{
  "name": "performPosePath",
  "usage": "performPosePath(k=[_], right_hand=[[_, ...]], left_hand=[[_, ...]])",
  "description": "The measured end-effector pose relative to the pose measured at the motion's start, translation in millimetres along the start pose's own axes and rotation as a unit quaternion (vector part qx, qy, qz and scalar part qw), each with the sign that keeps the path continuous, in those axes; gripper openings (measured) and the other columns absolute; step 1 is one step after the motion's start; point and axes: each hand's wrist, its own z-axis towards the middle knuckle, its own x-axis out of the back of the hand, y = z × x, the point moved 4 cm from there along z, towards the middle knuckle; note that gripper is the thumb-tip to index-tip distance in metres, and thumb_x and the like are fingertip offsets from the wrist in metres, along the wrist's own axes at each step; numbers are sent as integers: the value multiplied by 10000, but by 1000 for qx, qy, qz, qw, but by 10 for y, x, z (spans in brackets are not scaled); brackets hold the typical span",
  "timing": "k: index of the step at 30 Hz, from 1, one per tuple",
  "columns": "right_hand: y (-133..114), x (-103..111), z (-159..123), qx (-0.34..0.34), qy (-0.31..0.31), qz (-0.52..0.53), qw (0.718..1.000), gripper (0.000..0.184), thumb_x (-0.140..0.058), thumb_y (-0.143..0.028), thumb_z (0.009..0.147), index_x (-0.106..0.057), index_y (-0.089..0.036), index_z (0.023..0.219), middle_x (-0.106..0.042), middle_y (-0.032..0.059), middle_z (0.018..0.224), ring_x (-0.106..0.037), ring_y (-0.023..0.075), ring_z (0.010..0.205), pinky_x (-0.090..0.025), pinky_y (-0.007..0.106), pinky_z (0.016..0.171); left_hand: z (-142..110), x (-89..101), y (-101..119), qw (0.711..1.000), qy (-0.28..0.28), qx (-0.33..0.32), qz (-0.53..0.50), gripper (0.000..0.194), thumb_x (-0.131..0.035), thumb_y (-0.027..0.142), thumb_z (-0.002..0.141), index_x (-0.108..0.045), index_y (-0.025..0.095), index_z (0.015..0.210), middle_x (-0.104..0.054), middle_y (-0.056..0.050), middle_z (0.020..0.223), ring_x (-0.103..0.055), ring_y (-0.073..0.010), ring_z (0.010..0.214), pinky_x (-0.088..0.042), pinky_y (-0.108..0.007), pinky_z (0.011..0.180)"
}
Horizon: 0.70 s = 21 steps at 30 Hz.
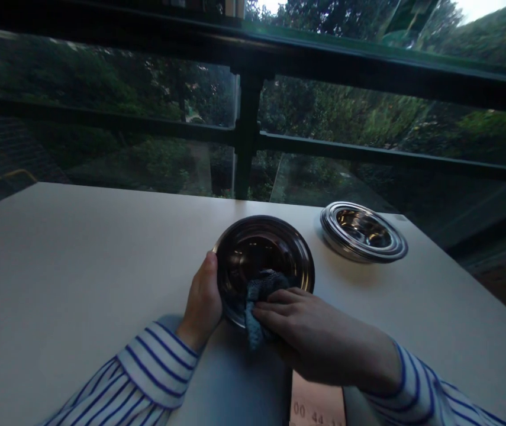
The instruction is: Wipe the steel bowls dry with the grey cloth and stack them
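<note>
While held, bowl (pixel 259 251) gleams (darkly), round; metallic

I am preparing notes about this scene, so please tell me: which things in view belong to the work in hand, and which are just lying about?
In use:
metal bowl, held by the left hand
bluish cloth, held against the bowl by the right hand

Lying about:
nested metal bowls, farther right; any link to the work is unclear
screen with digits, partly hidden
</note>
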Motion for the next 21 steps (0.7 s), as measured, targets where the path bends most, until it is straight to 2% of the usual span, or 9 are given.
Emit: performPosePath(k=[4,6,10,16,21], right_hand=[[-48,-60,62,17,28,-17,999,485,-462,-191,846,-367,-108,1315,-494,126,1291,-410,230,1183,-369,362,944],[-53,-67,60,11,23,-24,999,482,-466,-197,845,-373,-114,1310,-501,116,1287,-423,231,1172,-372,364,943],[-15,-35,-5,-26,4,-44,999,370,-467,-185,840,-487,-160,1209,-597,86,1155,-516,225,1043,-386,383,906],[-58,-72,75,20,29,-31,999,497,-464,-184,851,-344,-91,1324,-465,128,1320,-384,236,1204,-364,364,950],[-9,-21,9,-8,7,-29,1000,296,-448,-181,863,-522,-152,1148,-599,92,1146,-486,209,1100,-375,367,922]], left_hand=[[9,44,4,999,37,-10,14,625,-318,610,821,-675,126,989,-711,-87,920,-600,-252,1005,-407,-362,934],[17,57,-8,999,40,-11,12,614,-327,604,823,-675,126,986,-712,-85,905,-601,-252,999,-407,-356,930],[14,26,-9,1000,12,-7,-12,617,-320,605,823,-675,122,966,-714,-85,887,-620,-258,941,-433,-366,889],[19,54,40,999,35,-19,10,621,-317,610,821,-680,127,963,-710,-82,929,-604,-252,985,-413,-341,913],[54,66,3,1000,9,-1,27,643,-298,636,811,-671,122,913,-710,-82,858,-624,-255,914,-438,-360,869]])
